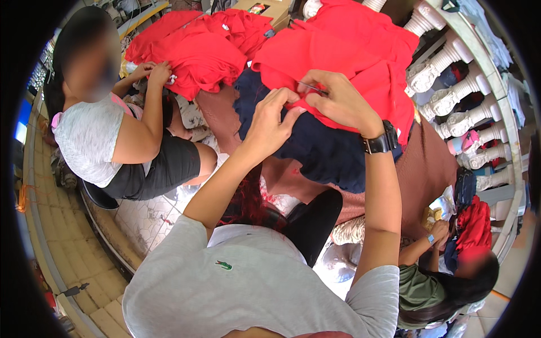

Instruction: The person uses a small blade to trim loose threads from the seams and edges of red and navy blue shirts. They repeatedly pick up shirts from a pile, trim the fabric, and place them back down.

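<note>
My left hand [271, 122] pinches an edge of a red garment [344, 48] between thumb and fingers. Close beside it, my right hand [348, 108], with a black watch on the wrist, is closed around small metal thread snips [313, 89]. The snips' thin end points left, toward the pinched cloth. The red cloth lies heaped in front of me, on top of dark navy fabric [332, 160]. Fingers and folds hide the exact spot where the snips meet the cloth.
A brown cover [428, 160] drapes beneath the fabric. At left, a seated person [96, 135] handles another red pile [197, 53]. Another person [420, 290] works at lower right. White balusters [451, 104] line the right side; a cardboard box [273, 10] stands behind.
</note>
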### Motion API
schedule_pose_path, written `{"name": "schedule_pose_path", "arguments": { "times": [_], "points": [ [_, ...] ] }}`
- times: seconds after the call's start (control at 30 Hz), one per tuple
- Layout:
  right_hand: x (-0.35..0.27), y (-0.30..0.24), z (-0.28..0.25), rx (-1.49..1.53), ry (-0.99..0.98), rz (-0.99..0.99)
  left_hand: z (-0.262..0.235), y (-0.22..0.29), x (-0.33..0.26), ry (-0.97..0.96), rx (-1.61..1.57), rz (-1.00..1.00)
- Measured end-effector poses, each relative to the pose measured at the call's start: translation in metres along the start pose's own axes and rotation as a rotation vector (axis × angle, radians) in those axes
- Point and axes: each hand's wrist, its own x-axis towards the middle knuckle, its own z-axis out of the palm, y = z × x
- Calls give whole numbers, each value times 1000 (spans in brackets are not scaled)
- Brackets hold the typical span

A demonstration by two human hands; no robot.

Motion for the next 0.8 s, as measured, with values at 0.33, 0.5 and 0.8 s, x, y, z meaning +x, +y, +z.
{"name": "schedule_pose_path", "arguments": {
  "times": [0.33,0.5,0.8],
  "points": [
    [-37,-13,32,-116,718,-219,1,1,13,291,1,415],
    [-60,5,68,524,774,149,17,-8,3,300,41,467],
    [-62,22,71,407,700,79,18,-5,2,192,-11,299]
  ]
}}
